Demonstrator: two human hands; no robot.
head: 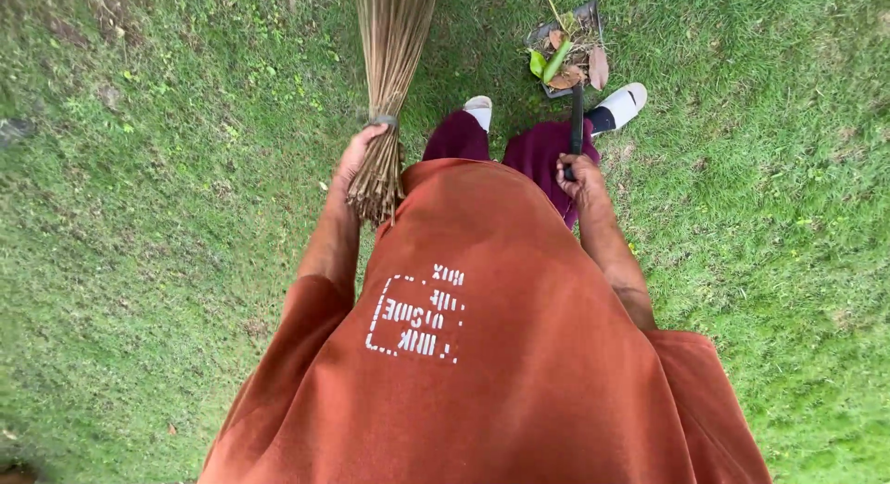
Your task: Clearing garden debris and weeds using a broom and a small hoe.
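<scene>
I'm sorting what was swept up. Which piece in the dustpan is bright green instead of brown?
The long green leaf lying slantwise across the middle of the dustpan. The leaves around it, like the broad brown leaf at the right edge, are dry and brown.

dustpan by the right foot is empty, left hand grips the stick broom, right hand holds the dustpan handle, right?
Not quite: the head view shows the dustpan holding dry and green leaves, not empty. The rest stands: the left hand grips the stick broom, and the right hand holds the dustpan handle.
</scene>
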